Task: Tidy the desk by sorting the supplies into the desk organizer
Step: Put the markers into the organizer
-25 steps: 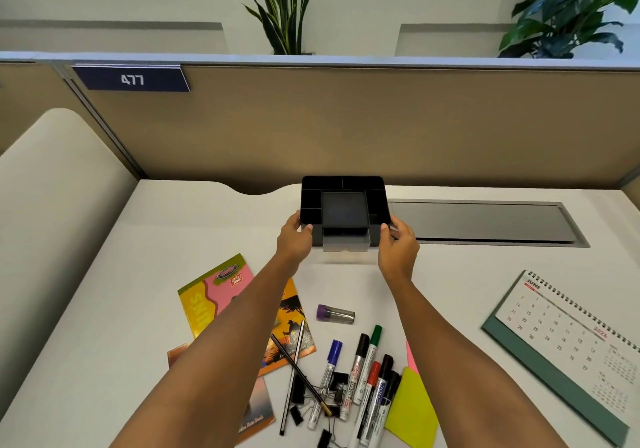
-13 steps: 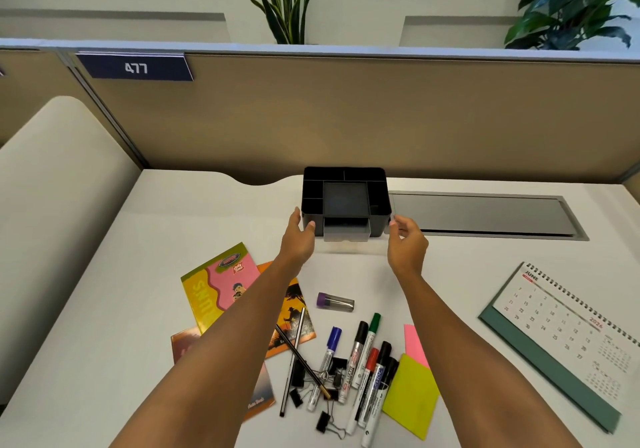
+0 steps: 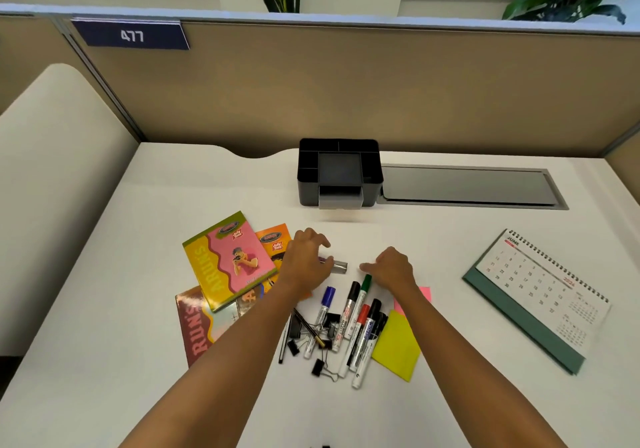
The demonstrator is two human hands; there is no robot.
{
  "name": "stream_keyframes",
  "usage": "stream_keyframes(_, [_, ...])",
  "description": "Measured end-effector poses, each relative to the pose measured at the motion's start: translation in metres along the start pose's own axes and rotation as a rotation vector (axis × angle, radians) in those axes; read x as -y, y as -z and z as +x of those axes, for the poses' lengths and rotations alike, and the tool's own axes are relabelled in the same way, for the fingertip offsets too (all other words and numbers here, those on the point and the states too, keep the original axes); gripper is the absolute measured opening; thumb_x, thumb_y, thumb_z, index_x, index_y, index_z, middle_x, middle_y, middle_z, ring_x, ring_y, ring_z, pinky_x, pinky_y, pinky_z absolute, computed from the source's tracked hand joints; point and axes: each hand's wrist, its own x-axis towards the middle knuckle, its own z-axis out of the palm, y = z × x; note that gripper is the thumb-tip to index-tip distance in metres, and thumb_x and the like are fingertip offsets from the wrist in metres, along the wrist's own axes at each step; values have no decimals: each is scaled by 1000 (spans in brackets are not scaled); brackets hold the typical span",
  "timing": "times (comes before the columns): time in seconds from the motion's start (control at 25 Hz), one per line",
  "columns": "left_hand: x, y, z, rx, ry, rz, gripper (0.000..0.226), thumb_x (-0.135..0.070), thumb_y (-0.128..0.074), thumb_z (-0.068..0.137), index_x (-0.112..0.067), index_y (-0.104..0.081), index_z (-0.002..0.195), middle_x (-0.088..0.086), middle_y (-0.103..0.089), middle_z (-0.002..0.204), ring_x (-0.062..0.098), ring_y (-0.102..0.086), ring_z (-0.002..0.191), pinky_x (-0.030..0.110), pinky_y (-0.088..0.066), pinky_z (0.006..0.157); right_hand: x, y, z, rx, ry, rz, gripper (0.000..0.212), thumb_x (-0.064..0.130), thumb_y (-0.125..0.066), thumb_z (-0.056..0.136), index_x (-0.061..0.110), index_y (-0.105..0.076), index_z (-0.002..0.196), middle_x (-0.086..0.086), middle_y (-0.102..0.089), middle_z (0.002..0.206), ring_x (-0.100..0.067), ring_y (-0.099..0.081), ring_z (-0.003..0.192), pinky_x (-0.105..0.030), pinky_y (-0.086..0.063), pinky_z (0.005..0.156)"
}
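The black desk organizer [image 3: 373,184] stands at the back of the desk, its compartments and small front drawer in view. My left hand [image 3: 306,262] hovers over a small purple-capped tube [image 3: 337,265], fingers curled around its left end; a firm grip is not visible. My right hand [image 3: 393,267] is spread just right of the tube, above the green marker [image 3: 364,286]. Below lie several markers [image 3: 349,316], a pencil, pens and black binder clips [image 3: 317,366]. Yellow sticky notes [image 3: 396,345] and pink sticky notes [image 3: 426,293] lie by my right forearm.
Colourful booklets [image 3: 228,260] are stacked left of my left arm. A desk calendar [image 3: 540,295] sits at the right. A grey cable hatch [image 3: 464,188] is set in the desk beside the organizer. A partition wall closes the back.
Both hands have let go of the organizer and drawn back toward me, down to the supplies. The organizer now stands by itself at the back of the desk.
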Motion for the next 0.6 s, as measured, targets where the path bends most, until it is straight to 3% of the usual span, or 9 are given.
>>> stream_keyframes(0.12, [-11, -10, -13, 46, -9, 86, 22, -33, -64, 81, -17, -73, 94, 3, -65, 98, 24, -52, 102, 38, -43, 85, -1, -10, -7, -13, -20, -40, 31, 27, -76, 72, 7, -55, 81, -5, -56, 75, -25, -56, 72, -23, -28, 44])
stream_keyframes(0.2, [-16, -18, -19, 100, 9, 119, 26, -39, -64, 83, -18, -74, 95, 3, -67, 102, 23, -49, 106, 39, -41, 89, -1, -14, -11, -17, -39, -28, 24, 19, -75, 72, 7, -54, 73, -2, -53, 66, -24, -56, 68, -22, -27, 42])
stream_keyframes(0.32, [-22, -24, -22, 123, 11, 128, 28, -41, -63, 85, -19, -74, 98, 1, -68, 104, 22, -48, 108, 37, -39, 92, 3, -8, -15, -15, -57, -17, 25, 23, -79, 72, 6, -60, 73, -2, -58, 67, -22, -56, 68, -21, -30, 43])
stream_keyframes(0.48, [-25, -22, -19, 106, 30, 94, 24, -33, -59, 88, -16, -74, 95, 2, -72, 96, 23, -48, 107, 36, -38, 88, 0, 17, -8, 65, 0, 168, 19, 20, -82, 75, 5, -77, 85, -8, -73, 88, -17, -65, 79, -25, -52, 67])
stream_keyframes(0.6, [-25, -23, -19, 99, 80, 63, 23, -30, -57, 89, -16, -74, 94, 3, -73, 88, 23, -49, 105, 36, -41, 87, 1, 48, -9, 154, 54, 470, 10, 4, -75, 82, 0, -75, 91, -15, -72, 95, -14, -66, 75, -20, -57, 69])
